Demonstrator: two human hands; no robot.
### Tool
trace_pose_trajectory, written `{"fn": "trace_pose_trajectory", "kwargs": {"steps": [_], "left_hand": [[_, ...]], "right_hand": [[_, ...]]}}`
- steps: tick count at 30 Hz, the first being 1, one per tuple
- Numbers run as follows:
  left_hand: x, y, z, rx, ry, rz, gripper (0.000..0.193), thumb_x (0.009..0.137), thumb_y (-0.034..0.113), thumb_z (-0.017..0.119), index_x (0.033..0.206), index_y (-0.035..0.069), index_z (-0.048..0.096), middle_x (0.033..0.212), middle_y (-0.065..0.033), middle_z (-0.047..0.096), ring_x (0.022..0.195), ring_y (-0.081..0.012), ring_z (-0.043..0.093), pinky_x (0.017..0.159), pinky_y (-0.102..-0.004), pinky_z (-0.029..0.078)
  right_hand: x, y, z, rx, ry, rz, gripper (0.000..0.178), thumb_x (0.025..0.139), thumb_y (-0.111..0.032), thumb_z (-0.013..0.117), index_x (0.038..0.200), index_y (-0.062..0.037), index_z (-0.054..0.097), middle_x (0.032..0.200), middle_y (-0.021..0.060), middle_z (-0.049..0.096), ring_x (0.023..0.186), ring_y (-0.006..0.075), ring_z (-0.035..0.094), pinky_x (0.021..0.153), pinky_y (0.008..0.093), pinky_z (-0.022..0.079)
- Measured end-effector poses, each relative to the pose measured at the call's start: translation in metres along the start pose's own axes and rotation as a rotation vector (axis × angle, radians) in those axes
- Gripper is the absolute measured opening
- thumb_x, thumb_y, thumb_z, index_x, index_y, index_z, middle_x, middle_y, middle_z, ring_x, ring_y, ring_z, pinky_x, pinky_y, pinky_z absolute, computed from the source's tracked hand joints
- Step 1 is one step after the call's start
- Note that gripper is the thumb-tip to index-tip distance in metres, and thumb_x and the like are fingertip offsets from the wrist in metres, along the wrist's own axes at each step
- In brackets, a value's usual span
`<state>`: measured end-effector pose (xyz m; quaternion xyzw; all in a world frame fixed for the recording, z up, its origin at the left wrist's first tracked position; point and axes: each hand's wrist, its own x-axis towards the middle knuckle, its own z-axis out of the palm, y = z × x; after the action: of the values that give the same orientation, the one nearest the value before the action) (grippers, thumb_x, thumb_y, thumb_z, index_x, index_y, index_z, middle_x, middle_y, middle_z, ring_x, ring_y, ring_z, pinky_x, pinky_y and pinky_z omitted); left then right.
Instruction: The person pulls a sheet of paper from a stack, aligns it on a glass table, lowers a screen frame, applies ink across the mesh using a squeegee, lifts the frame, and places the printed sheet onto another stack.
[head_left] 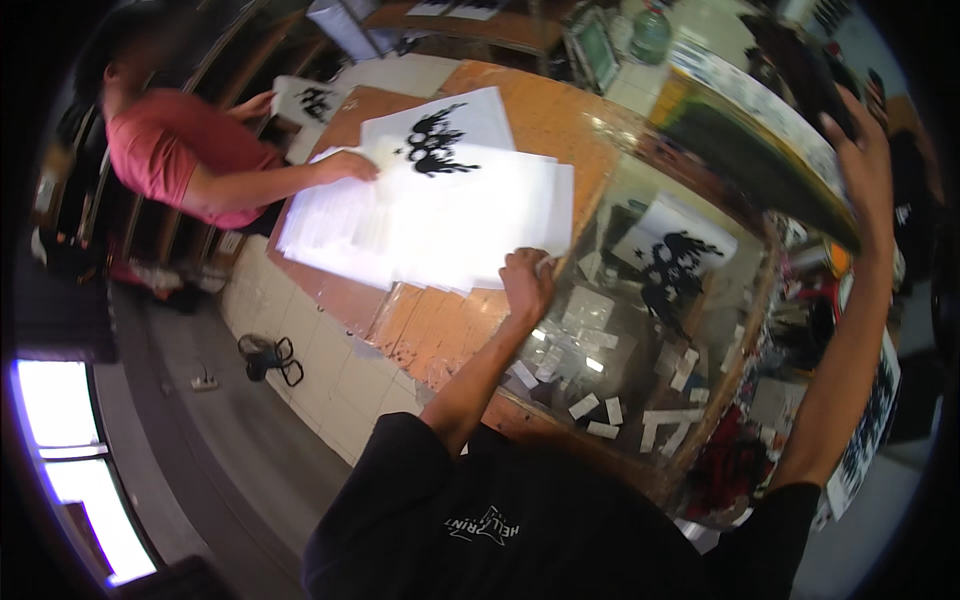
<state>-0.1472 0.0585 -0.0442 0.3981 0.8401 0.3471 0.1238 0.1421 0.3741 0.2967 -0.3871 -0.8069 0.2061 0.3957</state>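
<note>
Head view. Black short-sleeved cotton T-shirt of the wearer nearest, at near edge of orange-brown wooden table (landmark). Wearer's left hand over the table, at near right corner of loose stack of white paper sheets; fingers curled, partly closed, pale bit at fingertips, can't tell if a sheet edge is pinched. Wearer's right hand raised past the table's right side, fingers bent against long dark object; blurred, can't confirm a firm hold. Tilted yellow-and-black framed panel just beside it.

Stack lies on the table, fanned, sheet with black winged print at its far edge. Co-worker in coral-red shirt stands left of the table: one hand on the stack, another white printed sheet at the other hand.

Step in hand: looks like sheet handling at the glass. Next move likely calls for lifting one sheet free and squaring it on clear glassy panel, table's right side; white sheet with black print and white tape strips show there.

Containers: clear greenish plastic jug beyond the table, contents unclear; dark round pot right of the table, inside not readable.
</note>
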Motion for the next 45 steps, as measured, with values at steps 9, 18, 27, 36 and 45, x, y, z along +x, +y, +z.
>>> {"fn": "trace_pose_trajectory", "kwargs": {"steps": [9,18,27,36,45], "left_hand": [[-0.036,0.082,0.075,0.275,-0.203,0.369,0.060,0.101,0.048,0.050,0.147,0.010,0.050,0.160,-0.0271,0.031,0.153,-0.0476,0.013,0.110,-0.0803,0.003],[-0.050,0.173,0.166,0.299,-0.431,0.824,0.061,0.103,0.045,0.046,0.154,0.012,0.042,0.162,-0.0257,0.027,0.152,-0.0485,0.013,0.113,-0.0768,0.009],[-0.075,0.180,0.157,0.247,-0.463,0.819,0.064,0.100,0.044,0.052,0.152,0.006,0.044,0.163,-0.0237,0.027,0.155,-0.0415,0.012,0.116,-0.0731,0.000],[-0.105,0.156,0.138,0.293,-0.479,0.853,0.066,0.098,0.044,0.055,0.152,0.007,0.043,0.161,-0.0219,0.030,0.155,-0.0406,0.014,0.115,-0.0753,0.002],[-0.105,0.156,0.135,0.323,-0.463,0.869,0.068,0.098,0.046,0.055,0.151,0.006,0.043,0.160,-0.0235,0.031,0.154,-0.0418,0.014,0.113,-0.0773,0.002]], "right_hand": [[-0.010,-0.054,-0.010,-0.247,0.019,-0.040,0.023,0.082,-0.007,0.068,0.104,-0.0001,0.070,0.084,0.0159,0.071,0.079,0.0236,0.066,0.077,0.0374,0.051],[-0.013,-0.051,-0.015,-0.231,0.019,-0.034,0.026,0.077,-0.007,0.062,0.099,-0.0008,0.076,0.097,0.0271,0.071,0.097,0.0398,0.070,0.087,0.0458,0.055],[-0.023,-0.057,-0.029,-0.297,0.016,0.005,0.024,0.080,-0.008,0.066,0.098,0.0050,0.075,0.102,0.0268,0.072,0.098,0.0390,0.071,0.087,0.0430,0.057],[-0.026,-0.065,-0.032,-0.306,0.020,0.032,0.024,0.080,-0.007,0.066,0.099,0.0054,0.075,0.103,0.0272,0.072,0.098,0.0391,0.071,0.087,0.0429,0.057],[-0.030,-0.070,-0.029,-0.306,0.014,0.043,0.024,0.080,-0.006,0.066,0.100,0.0057,0.075,0.103,0.0276,0.072,0.098,0.0391,0.071,0.086,0.0428,0.058]]}}
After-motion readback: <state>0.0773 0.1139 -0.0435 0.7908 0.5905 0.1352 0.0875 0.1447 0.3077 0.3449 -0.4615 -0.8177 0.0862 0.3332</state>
